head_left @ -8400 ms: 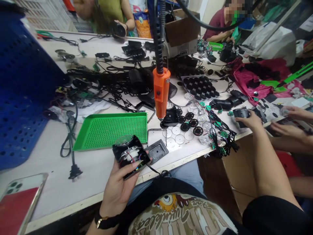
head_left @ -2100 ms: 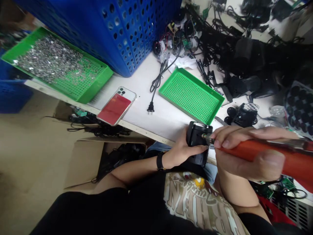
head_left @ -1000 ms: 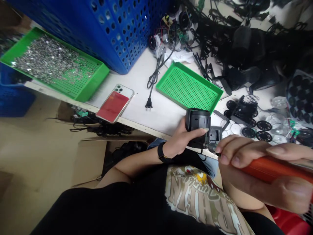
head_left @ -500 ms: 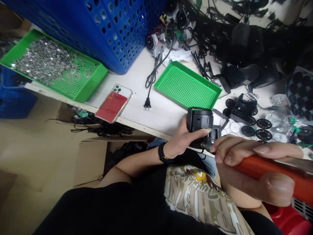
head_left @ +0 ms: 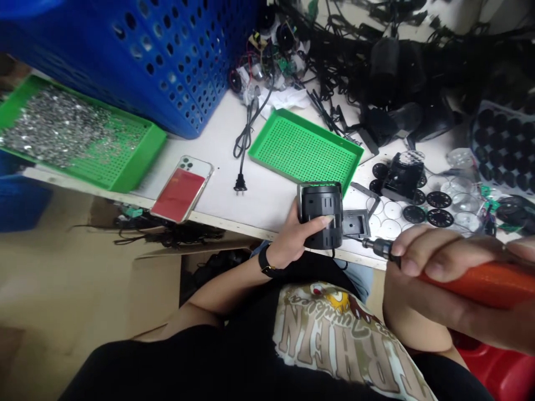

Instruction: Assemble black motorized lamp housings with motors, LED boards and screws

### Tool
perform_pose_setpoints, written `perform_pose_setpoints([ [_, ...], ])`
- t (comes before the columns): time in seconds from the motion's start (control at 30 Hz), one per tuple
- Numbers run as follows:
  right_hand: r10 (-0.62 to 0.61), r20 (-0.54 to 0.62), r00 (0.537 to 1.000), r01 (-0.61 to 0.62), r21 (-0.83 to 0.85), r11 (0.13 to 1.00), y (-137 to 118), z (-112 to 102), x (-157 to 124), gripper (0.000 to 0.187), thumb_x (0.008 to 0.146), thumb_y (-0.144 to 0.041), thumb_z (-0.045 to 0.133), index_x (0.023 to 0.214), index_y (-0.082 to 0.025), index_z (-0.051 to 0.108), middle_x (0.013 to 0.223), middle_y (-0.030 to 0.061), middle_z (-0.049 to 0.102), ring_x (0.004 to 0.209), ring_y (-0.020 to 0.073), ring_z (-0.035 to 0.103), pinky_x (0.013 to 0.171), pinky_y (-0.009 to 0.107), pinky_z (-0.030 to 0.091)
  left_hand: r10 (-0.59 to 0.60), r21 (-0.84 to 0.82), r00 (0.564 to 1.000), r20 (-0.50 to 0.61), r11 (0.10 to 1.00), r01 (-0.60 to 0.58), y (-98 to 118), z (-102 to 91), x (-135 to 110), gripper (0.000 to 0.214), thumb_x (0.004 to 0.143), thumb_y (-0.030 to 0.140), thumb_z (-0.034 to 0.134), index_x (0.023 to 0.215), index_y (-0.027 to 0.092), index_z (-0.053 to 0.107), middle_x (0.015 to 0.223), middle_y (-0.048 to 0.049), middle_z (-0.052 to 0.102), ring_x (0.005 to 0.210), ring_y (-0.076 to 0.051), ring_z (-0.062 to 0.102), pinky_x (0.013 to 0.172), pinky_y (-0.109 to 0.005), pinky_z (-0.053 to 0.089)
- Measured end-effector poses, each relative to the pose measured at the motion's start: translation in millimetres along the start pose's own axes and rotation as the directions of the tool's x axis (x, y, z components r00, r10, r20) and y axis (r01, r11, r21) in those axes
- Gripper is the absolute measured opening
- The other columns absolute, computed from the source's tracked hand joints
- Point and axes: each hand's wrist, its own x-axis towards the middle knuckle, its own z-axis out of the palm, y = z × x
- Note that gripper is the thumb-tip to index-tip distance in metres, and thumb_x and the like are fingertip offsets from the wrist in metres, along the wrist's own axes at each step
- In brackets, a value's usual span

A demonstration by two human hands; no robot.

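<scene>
At the table's front edge my left hand is closed round a black plastic housing, with the thumb lying across its slotted side. My right hand grips an orange power screwdriver. Its metal chuck points left, and a thin bit reaches toward the housing's right side; whether the tip touches I cannot tell. Behind the housing lies an empty green perforated tray. A grey rectangular plastic part rests just right of the housing.
A green tray of small metal pieces, a tall blue crate and a phone are at left. A plugged cord lies mid-table. Black discs, clear discs and tangled black cables cover the right and back.
The screwdriver has drawn back to the right from the housing, so its chuck and bit now show between them. My left hand still holds the housing. The whole view has shifted slightly.
</scene>
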Motion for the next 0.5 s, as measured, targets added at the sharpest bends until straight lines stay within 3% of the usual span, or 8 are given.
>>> perform_pose_setpoints([
  [0.1,-0.188,-0.048,0.981,0.19,0.051,0.98,6,0,1,0.028,0.09,-0.037,0.065,0.113,-0.023,0.073,0.066,0.0,0.069,0.053,0.0223,0.064,0.056,0.045,0.058,0.011,-0.022,1.0,0.023,1.0,-0.01,-1,-6.1,1,0.065,0.067,0.039,0.092,0.119,0.023,0.056,0.105,-0.0035,0.069,0.09,-0.021,0.068,0.079,-0.038,0.059],
  [0.23,-0.189,-0.063,0.98,0.193,0.066,0.979,20,13,2,0.027,0.094,-0.039,0.059,0.112,-0.022,0.07,0.064,-0.0025,0.067,0.051,0.0196,0.063,0.057,0.043,0.059,0.013,-0.024,1.0,0.002,1.0,-0.013,-1,-4.6,-3,0.063,0.069,0.038,0.09,0.12,0.023,0.057,0.104,-0.0033,0.07,0.089,-0.021,0.068,0.082,-0.041,0.059],
  [0.5,-0.401,-0.13,0.907,0.417,0.137,0.898,50,33,10,0.021,0.09,-0.028,0.057,0.104,-0.018,0.069,0.057,-0.0075,0.056,0.039,0.0121,0.052,0.041,0.029,0.05,0.028,0.005,1.0,-0.009,1.0,-0.028,-3,2.1,-8,0.065,0.071,0.036,0.09,0.124,0.025,0.056,0.104,-0.0023,0.07,0.091,-0.02,0.068,0.084,-0.039,0.058],
])
